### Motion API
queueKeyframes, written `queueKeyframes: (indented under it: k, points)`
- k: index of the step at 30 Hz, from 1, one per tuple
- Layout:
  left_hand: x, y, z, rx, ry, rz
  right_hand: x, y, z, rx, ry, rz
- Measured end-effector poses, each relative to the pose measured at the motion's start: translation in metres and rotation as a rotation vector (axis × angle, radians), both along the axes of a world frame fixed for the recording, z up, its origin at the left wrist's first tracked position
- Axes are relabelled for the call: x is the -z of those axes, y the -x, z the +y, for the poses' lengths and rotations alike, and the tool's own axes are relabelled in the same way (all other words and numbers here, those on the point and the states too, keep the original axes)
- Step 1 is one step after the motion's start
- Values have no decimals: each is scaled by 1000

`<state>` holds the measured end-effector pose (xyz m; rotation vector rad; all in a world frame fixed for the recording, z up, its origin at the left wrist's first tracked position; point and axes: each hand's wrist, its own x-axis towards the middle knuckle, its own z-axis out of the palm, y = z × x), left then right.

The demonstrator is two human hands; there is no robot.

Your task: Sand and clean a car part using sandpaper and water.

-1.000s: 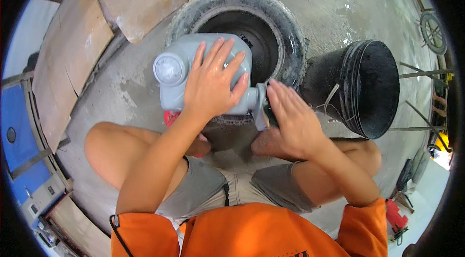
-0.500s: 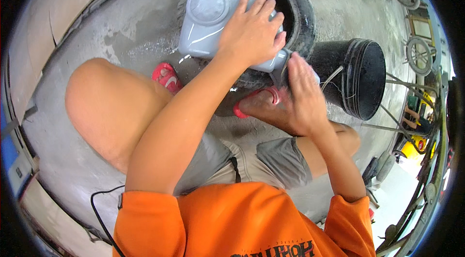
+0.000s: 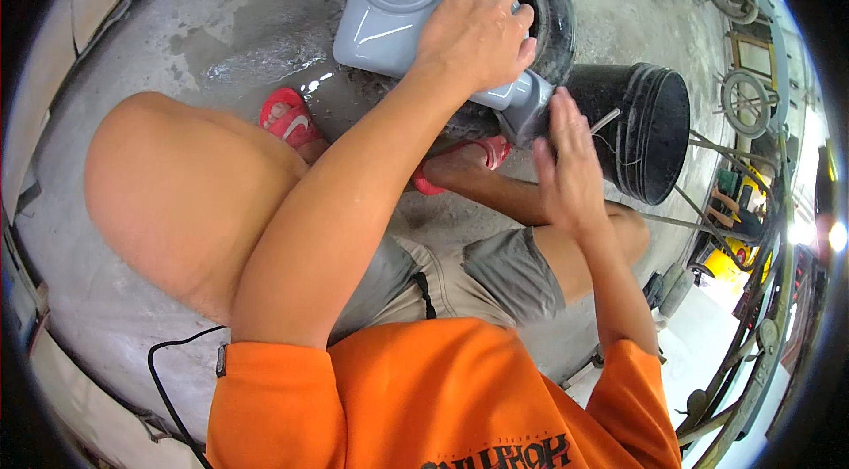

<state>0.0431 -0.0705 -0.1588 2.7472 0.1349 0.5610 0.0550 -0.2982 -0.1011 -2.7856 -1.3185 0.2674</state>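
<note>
A glossy grey piece (image 3: 380, 33) with a broad body, a round disc on one face and a narrower neck at its right end lies slanted across a black tyre (image 3: 555, 9). My left hand (image 3: 482, 31) grips it from above, its fingers spread and bent over the far side. Around the neck end, my right hand (image 3: 570, 164) is flat with fingers stretched upward, its fingertips against or just beside the neck. Whether they touch cannot be made out. The kind of grey piece is not clear.
A black bucket (image 3: 632, 129) lies on its side, right of the tyre. Wet patches shine on the concrete floor (image 3: 203, 45). My feet in red sandals (image 3: 287, 115) stand close to the tyre. Metal frames with wheels (image 3: 747, 104) line the right side.
Both hands and the grey piece have shifted right relative to the tyre and bucket. The left hand keeps its grip; the right hand stays flat near the neck. The view has moved slightly.
</note>
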Motion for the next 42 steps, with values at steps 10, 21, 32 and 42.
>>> queueKeyframes:
  k: [10, 21, 32, 42]
  points:
    - [0, -3, 0, 1, 17, -48, 6, 13, 19, 452, -133, 21]
    - [-2, -4, 0, 6, -62, -60, 4, 24, 36, 389, -10, -118]
    - [-3, -3, 1, -5, -69, -169, 13, 40, 26, 232, -24, -108]
    - [-8, -2, 2, 12, 95, -52, -10, 49, 41, 244, -267, 121]
